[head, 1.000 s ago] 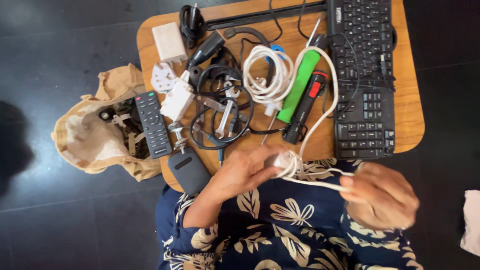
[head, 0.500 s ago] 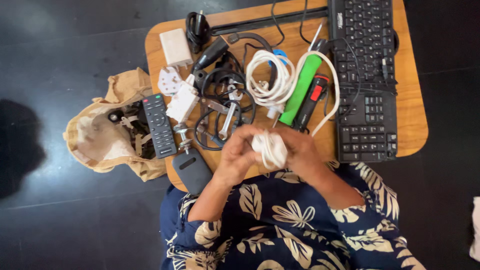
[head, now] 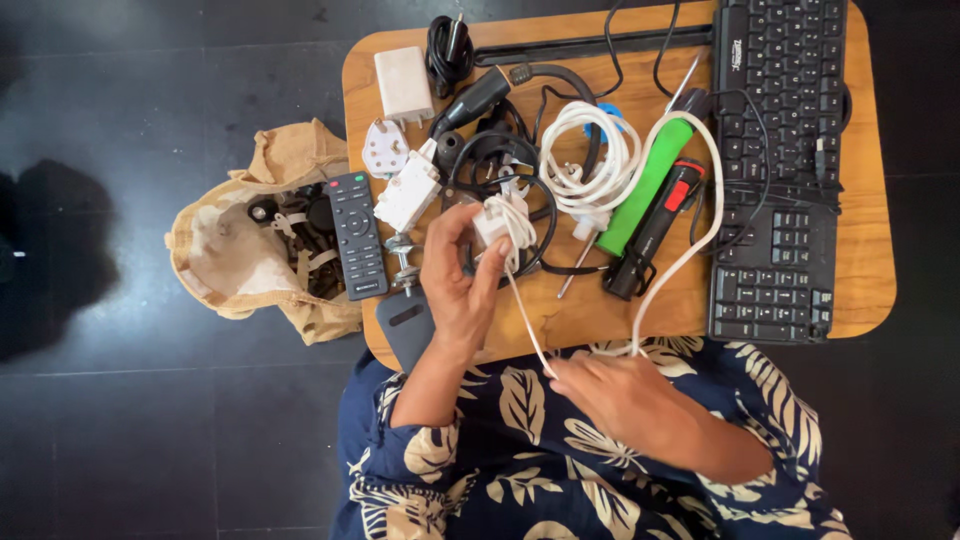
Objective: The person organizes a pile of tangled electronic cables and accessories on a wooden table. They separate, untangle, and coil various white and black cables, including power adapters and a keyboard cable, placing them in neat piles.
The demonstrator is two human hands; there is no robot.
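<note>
Beside the keyboard (head: 780, 170), left hand (head: 455, 285) grips the bendy white cable (head: 520, 300)'s hard plug, right hand (head: 625, 400) pinches its cord.

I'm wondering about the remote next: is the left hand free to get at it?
Probably not yet. The left hand grips a white cable bundle; the remote lies uncovered just beside it, over the bag.
</note>
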